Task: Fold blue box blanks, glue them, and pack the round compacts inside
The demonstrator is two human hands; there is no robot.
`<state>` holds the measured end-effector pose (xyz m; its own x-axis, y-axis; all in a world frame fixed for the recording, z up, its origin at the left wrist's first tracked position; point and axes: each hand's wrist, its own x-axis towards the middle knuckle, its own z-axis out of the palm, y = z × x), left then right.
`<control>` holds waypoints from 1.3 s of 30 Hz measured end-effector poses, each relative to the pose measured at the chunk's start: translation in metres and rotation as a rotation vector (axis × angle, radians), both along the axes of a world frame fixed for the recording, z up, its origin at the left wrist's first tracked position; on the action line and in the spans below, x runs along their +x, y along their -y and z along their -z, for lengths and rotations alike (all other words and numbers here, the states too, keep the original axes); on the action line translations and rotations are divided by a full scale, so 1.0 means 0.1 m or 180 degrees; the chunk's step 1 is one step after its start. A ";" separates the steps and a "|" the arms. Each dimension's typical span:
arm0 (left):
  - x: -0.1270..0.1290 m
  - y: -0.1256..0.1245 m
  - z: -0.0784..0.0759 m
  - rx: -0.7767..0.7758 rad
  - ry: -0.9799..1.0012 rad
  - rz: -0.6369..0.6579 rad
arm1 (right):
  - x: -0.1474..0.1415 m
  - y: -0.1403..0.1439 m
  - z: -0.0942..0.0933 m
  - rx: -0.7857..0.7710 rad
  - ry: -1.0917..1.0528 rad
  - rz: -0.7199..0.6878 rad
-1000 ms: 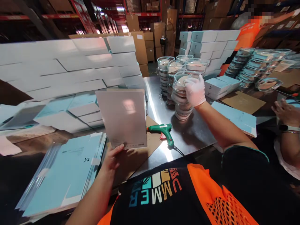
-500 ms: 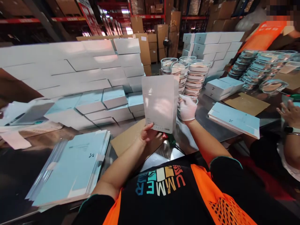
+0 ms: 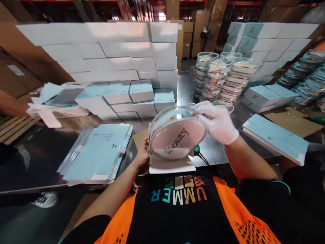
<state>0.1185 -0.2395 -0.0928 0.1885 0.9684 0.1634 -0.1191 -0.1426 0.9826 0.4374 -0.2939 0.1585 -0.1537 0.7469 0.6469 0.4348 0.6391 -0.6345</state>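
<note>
Gripping a round clear glass dish (image 3: 177, 137) at frame centre, the white-gloved right hand (image 3: 218, 122) clamps its rim; the bare left hand (image 3: 143, 154) pinches a flat white carton (image 3: 171, 166) beneath.

A single head-worn camera looks forward and steeply down, close over the wearer's chest and both hands, across a metal table (image 3: 185, 88) toward stacked boxes (image 3: 106, 51) and distant warehouse shelving.

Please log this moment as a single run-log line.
left hand: holds white box | right hand: gloved, grips round glass dish over box | stacked dishes behind
</note>
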 end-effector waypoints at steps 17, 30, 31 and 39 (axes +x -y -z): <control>-0.02 0.10 0.16 -0.0350 -0.0615 0.0278 | -0.12 -0.10 0.47 0.0610 0.0909 0.0844; 0.12 0.06 -0.40 0.1476 -0.0256 -0.0864 | -0.91 -0.20 1.55 -0.1237 -0.1416 0.0642; 0.12 0.06 -0.40 0.1472 -0.0235 -0.0868 | -0.89 -0.25 1.53 -0.1159 -0.1446 0.0752; 0.03 0.00 -0.48 0.1364 -0.0561 -0.1102 | -0.02 -0.25 1.50 -0.2355 0.1076 0.1805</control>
